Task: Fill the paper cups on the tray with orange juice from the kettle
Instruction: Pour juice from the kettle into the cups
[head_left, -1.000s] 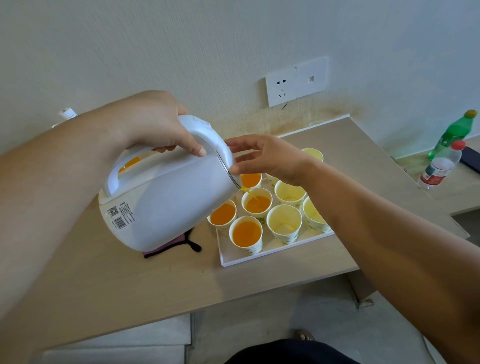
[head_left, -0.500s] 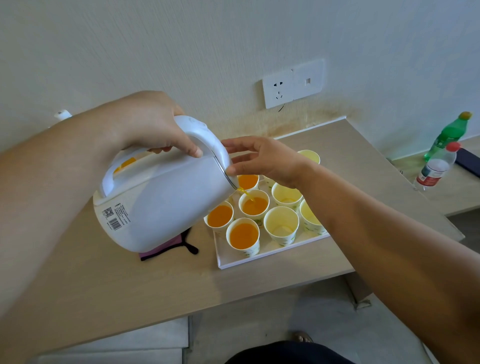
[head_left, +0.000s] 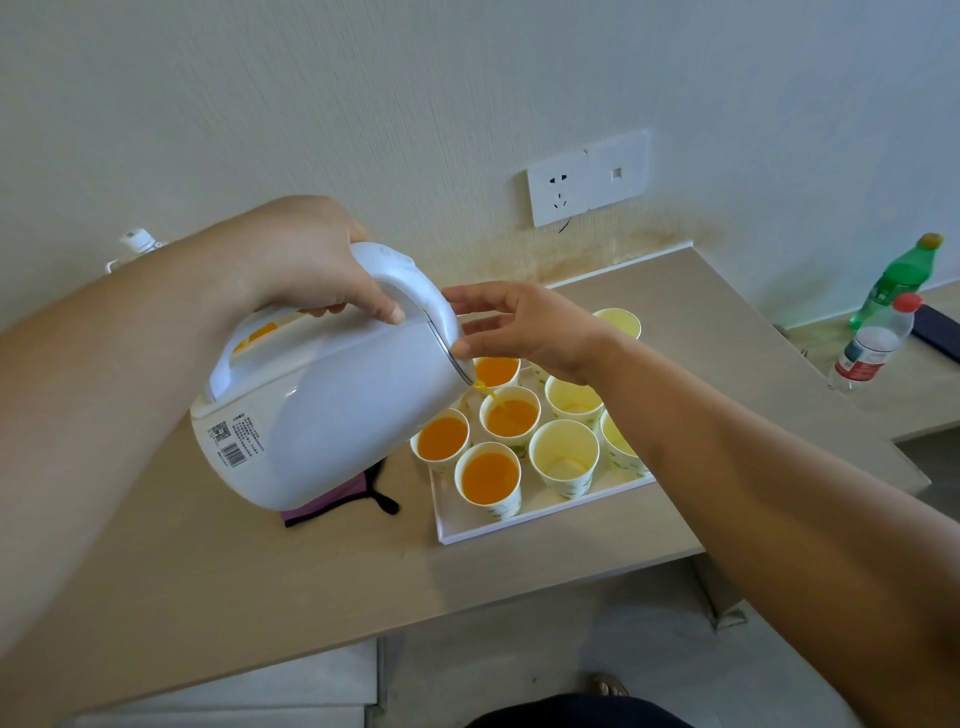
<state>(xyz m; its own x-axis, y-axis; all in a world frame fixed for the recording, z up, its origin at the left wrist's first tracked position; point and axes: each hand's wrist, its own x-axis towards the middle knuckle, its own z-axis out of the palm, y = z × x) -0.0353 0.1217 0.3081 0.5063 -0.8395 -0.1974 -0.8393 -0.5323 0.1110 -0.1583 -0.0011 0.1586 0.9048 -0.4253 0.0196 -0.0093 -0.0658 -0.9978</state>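
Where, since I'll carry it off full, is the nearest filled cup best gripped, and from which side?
Grip the nearest filled cup round its wall below the rim, coming from the tray's near edge. It stands upright at the front, other cups crowd its back and sides, and juice sits high, so fingers over the top would probably dip in.

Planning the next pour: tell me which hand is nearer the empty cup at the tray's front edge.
Right. The right hand is above the tray behind the empty cup; the left hand holds the kettle handle, farther left.
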